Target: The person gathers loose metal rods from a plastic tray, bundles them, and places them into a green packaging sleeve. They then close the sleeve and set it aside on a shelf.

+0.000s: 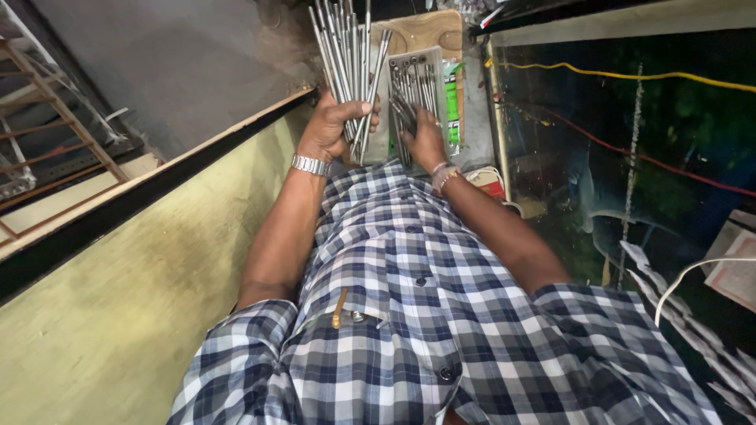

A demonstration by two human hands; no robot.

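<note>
Bundle of long metal rods (346,55), stiff, smooth and probably heavy together, fanning upward from the left hand (335,126), which is wrapping closed around its lower ends, while the right hand (425,138), fingers curled, is pinching shorter rods (403,114) just above a clear tray (437,67).

A small workshop or hardware stall. Bundles of metal rods (344,55) and a tray of steel bits (417,86) crowd the far bench (425,31); loose wires (630,76) run along the right.
</note>
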